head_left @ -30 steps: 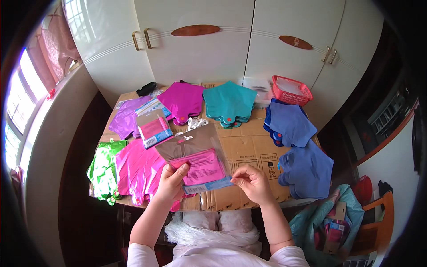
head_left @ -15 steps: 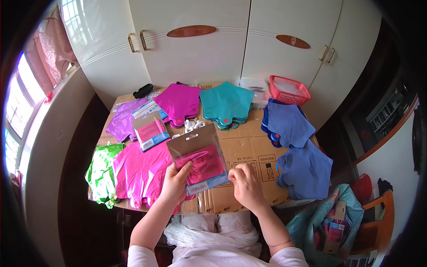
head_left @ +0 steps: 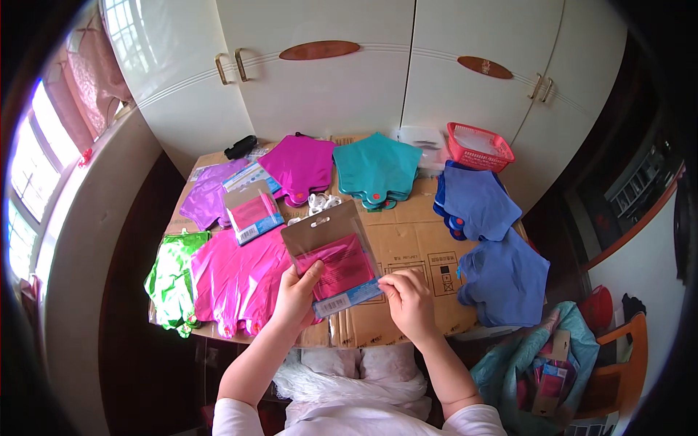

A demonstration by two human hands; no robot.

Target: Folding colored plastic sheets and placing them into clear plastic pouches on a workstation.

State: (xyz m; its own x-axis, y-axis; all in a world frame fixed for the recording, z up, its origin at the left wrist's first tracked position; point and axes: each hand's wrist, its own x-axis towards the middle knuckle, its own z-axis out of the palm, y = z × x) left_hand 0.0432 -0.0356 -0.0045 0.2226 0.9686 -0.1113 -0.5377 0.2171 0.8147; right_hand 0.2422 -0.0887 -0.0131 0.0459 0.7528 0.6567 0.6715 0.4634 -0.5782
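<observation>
In my left hand is a clear plastic package with a brown card top, a hang hole and a folded pink foil piece inside. My left thumb lies on its front, and the other fingers are behind it. My right hand is closed, thumb and forefinger pinched at the package's lower right corner. A similar package lies to the left, partly on a pile of flat pink foil balloons. White ribbon rolls lie just beyond the held package.
Around the cardboard-covered table lie green, lilac, magenta, teal and blue foil balloons. A red basket stands at the back right. A teal bag with packages sits on a chair.
The view has shifted slightly. The held package is tilted a little more, and my right fingertips have come in against its lower right corner.
</observation>
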